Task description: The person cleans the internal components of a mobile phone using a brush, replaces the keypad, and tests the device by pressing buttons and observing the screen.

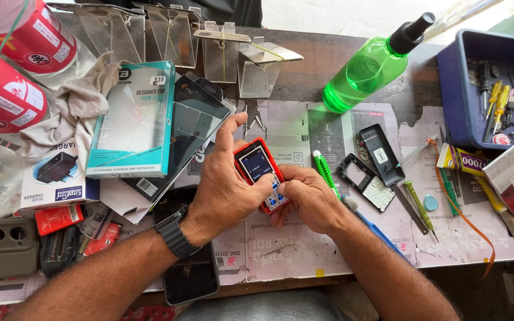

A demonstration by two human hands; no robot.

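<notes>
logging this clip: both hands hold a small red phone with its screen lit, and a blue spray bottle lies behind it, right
Not quite: the spray bottle is green, not blue, as the head view shows. The rest holds: left hand and right hand hold the small red phone, screen lit.

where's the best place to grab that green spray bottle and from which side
Probably the green spray bottle is best gripped around its wide green body, coming from above. It lies tilted on the table, black nozzle pointing up-right; the body is broad and free, while the nozzle end is narrow.
</notes>
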